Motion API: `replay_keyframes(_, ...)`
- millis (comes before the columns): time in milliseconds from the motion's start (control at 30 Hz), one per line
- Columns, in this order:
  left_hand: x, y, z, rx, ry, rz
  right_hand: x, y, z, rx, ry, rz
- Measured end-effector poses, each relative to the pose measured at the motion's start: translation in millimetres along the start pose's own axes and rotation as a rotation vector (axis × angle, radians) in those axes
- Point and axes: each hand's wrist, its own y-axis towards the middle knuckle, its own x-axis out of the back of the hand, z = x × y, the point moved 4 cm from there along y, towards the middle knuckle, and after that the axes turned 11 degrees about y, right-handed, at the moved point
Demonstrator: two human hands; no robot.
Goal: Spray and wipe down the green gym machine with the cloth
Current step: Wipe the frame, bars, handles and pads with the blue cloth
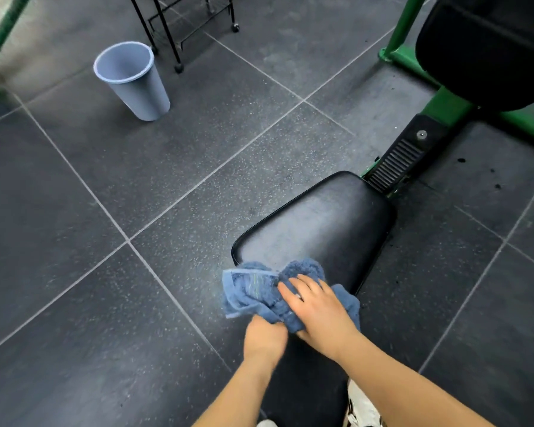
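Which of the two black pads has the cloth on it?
The flat seat pad nearest the person; the blue cloth lies on its near end. The upper-right pad is bare.

The cloth (253,291) is seen to be a thick blue terry towelling, looped and fuzzy, with a flat woven band along one edge. The seat pad (327,220) is covered in black vinyl or leather-like upholstery, smooth, with a dull sheen and a hazy film across it. The machine frame (444,109) is made of metal painted glossy green. A ribbed black plate (398,163), matt, is fixed to it. The bin (136,84) is formed of smooth matt blue-grey plastic. The floor (105,195) is laid in dark speckled rubber-like tiles, matt and grainy.
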Motion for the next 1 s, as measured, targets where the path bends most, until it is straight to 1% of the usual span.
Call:
replay_keyframes(67,-10,-11,-5,0.019,0.056,0.08,2,-19,-9,0.0,-0.035,0.058)
replay_keyframes(133,-20,-20,-6,0.049,0.045,0.18,5,-36,-22,-0.035,-0.049,0.115)
replay_keyframes(200,-31,-31,-14,0.027,0.047,0.287,19,-44,-24,-0.077,-0.091,0.181)
replay_keyframes(233,-34,-37,-20,-0.001,0.034,0.299,27,-46,-24,-0.1,-0.117,0.222)
replay_keyframes(300,-36,-50,-32,-0.012,-0.069,0.335,46,-50,-23,-0.177,-0.158,0.298)
replay_keyframes(333,-33,-55,-38,-0.011,-0.124,0.342,56,-51,-23,-0.249,-0.161,0.32)
replay_keyframes(400,-13,-69,-52,0.001,-0.232,0.318,83,-49,-19,-0.324,-0.185,0.248)
replay_keyframes(500,29,-87,-72,0.009,-0.338,0.259,131,-42,-6,-0.422,-0.121,0.194)
replay_keyframes(600,80,-107,-96,-0.049,-0.352,0.192,188,-36,10,-0.495,0.015,0.158)
replay_keyframes(667,113,-123,-116,-0.115,-0.317,0.141,227,-38,21,-0.518,0.118,0.097)
replay_keyframes(733,144,-145,-137,-0.178,-0.354,0.115,266,-41,31,-0.509,0.172,0.012)
replay_keyframes(800,175,-176,-160,-0.244,-0.409,0.121,312,-50,42,-0.5,0.193,-0.112)
replay_keyframes(900,209,-211,-192,-0.339,-0.415,0.091,367,-64,54,-0.524,0.267,-0.266)
replay_keyframes(933,220,-223,-204,-0.378,-0.399,0.069,385,-69,57,-0.533,0.295,-0.319)
replay_keyframes(1000,243,-246,-232,-0.467,-0.284,-0.007,426,-80,65,-0.537,0.292,-0.427)
